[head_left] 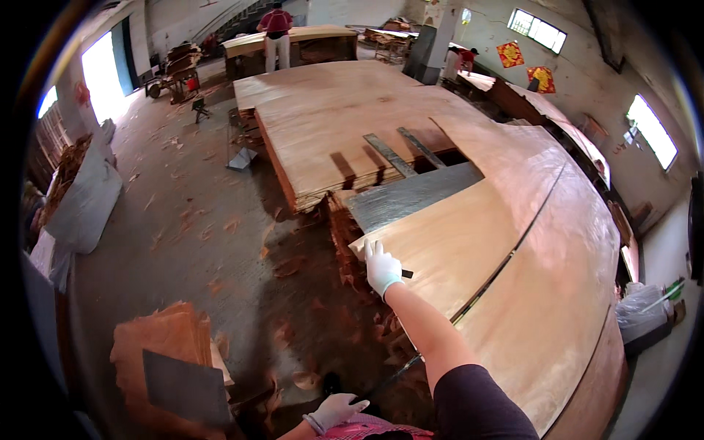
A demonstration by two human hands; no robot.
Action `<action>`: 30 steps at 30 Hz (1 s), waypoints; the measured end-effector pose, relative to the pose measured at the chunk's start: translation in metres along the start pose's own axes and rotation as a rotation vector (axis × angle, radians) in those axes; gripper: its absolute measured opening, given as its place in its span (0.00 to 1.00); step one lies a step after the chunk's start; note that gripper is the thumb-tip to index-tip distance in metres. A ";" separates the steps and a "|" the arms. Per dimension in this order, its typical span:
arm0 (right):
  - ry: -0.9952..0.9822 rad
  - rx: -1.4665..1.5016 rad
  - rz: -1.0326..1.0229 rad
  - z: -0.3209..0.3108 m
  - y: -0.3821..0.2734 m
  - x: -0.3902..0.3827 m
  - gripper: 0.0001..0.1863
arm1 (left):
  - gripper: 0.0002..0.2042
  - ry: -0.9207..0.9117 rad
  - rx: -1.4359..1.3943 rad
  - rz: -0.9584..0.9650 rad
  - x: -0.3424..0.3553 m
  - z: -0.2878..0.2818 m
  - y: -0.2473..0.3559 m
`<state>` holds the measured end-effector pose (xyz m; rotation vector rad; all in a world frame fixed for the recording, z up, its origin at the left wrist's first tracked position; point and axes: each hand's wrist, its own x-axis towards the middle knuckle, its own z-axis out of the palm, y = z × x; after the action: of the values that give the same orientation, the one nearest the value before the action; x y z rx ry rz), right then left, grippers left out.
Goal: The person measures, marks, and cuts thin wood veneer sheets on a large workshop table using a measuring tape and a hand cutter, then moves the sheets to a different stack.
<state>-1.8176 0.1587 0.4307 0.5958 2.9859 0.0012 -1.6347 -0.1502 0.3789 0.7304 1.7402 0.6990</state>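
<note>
Pale veneer sheet: it lies on the near stack, its left corner under the glove; the pale veneer sheet has its far edge against a grey metal plate.
Right hand: the gloved right hand is at that corner, two fingers extended and slightly apart, seemingly to steady or locate the edge.
Dark handle: a short dark handle juts from beneath the palm; whether the other fingers clamp it cannot be told.
Dark rod: a long, thin dark rod crosses the sheets diagonally, looking curved, perhaps partly from the lens.
Left hand: low by the body, the gloved left hand appears closed around the rod's near end, likely to control its angle.
Metal pieces: two flat bars run from the plate toward the far stack, perhaps bridging the gap.
Floor: thin scraps litter the concrete floor; a grey panel rests on brown sheets, possibly weighing them down.
Background: a co-worker in a red top stands beyond the far stack.
</note>
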 end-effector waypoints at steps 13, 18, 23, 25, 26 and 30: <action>0.584 1.001 0.571 -0.006 0.262 -0.172 0.12 | 0.20 0.005 -0.283 -0.019 0.051 0.021 0.042; 0.344 0.990 0.716 0.033 0.257 -0.219 0.13 | 0.16 -0.043 -0.332 -0.088 0.056 0.026 0.055; 0.238 0.680 0.294 0.022 0.159 -0.175 0.21 | 0.14 -0.048 -0.419 -0.064 0.054 0.028 0.030; 0.106 0.558 0.204 0.003 0.106 -0.149 0.27 | 0.14 -0.031 -0.367 -0.014 0.048 0.027 0.021; 0.063 0.503 0.169 0.000 0.086 -0.137 0.31 | 0.14 -0.055 -0.369 -0.042 0.044 0.026 0.022; -0.046 0.219 -0.031 0.002 0.041 -0.098 0.47 | 0.16 0.092 -0.113 0.114 0.023 0.017 0.042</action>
<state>-1.7112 0.1589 0.4391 0.5623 2.9708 -0.3410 -1.6183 -0.1046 0.3923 0.7332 1.7370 0.9138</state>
